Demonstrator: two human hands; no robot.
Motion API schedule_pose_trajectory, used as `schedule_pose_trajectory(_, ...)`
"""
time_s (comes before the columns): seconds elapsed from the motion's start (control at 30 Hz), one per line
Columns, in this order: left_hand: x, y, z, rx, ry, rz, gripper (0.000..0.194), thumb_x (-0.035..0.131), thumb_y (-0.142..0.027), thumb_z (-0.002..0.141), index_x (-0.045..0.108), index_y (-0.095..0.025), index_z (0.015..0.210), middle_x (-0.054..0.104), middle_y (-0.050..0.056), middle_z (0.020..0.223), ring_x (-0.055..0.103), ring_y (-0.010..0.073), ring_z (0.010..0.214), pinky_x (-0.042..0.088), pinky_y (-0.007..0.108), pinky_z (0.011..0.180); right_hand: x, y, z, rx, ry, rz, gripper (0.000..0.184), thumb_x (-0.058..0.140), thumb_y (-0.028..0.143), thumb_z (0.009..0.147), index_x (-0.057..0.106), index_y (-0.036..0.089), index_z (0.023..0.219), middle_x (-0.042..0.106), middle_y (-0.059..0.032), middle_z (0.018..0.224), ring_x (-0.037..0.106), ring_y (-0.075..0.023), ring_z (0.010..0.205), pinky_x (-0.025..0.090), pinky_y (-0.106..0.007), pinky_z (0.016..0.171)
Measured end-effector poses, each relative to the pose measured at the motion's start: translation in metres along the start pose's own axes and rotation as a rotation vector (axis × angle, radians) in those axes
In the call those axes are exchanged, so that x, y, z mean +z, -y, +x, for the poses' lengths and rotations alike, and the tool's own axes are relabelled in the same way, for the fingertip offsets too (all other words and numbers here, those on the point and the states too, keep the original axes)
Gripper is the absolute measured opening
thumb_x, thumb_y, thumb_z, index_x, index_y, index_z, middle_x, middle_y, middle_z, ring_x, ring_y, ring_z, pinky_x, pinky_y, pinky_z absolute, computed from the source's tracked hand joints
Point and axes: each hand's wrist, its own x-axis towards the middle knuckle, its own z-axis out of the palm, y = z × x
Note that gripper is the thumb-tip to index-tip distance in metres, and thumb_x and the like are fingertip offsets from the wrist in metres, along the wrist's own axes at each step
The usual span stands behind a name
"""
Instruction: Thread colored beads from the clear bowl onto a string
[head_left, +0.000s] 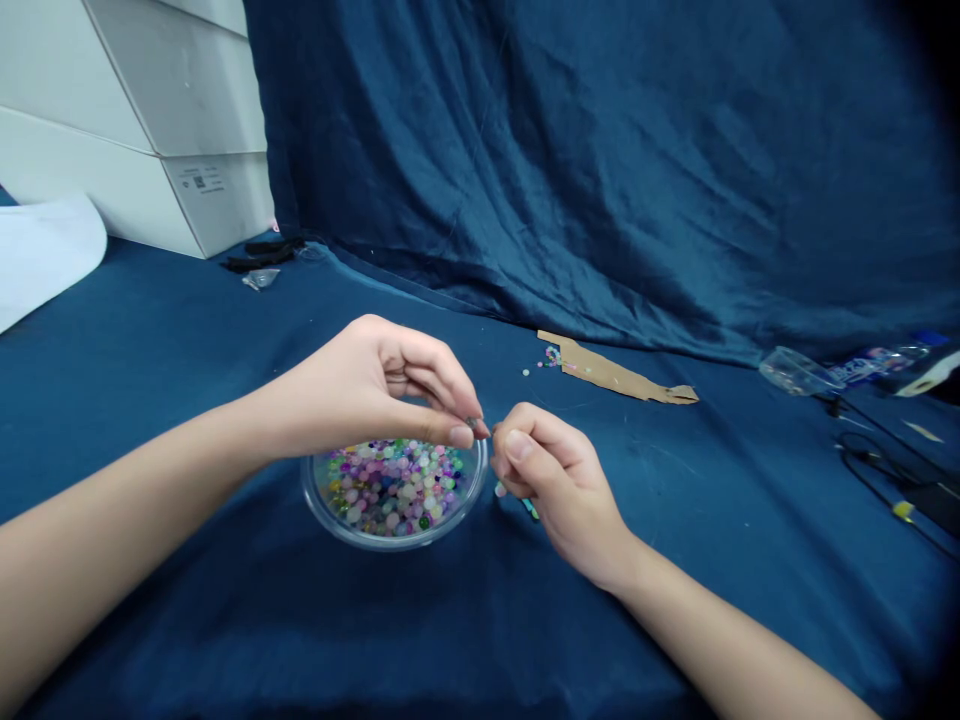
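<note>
My left hand (367, 390) pinches a tiny bead (474, 423) between thumb and forefinger, just above the rim of a clear round plastic bowl (394, 543). The bowl is filled with many round beads (394, 490) in pink, purple, green and white. My right hand (559, 490) is closed at the bowl's right side, fingertips almost meeting the left hand's. It appears to hold a thin strand, with small teal beads (529, 508) showing below the fingers. The strand itself is too fine to see clearly.
A torn cardboard strip (611, 372) lies on the blue cloth (660, 560), with a few loose beads (552, 356) at its end. A clear plastic container (795, 371) and black cables (870, 470) lie at right. White boxes (135, 120) stand back left.
</note>
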Motion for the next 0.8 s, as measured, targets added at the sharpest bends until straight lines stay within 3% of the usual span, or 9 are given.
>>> schedule_pose_trajectory(0.8,0.0013,-0.0025,0.0007,0.073,0.047,0.085,0.012,0.090,-0.009,0.083,0.083,-0.015,0.091,0.086,0.006,0.092,0.083,0.0178,0.090,0.067,0.022,0.085,-0.0001,-0.0007,-0.0012,0.006,0.016,0.010,0.032,0.062,0.038,0.112,0.066,0.022,0.086,0.050,0.0033,0.076,0.033,-0.0125,0.063,0.030,-0.029,0.061)
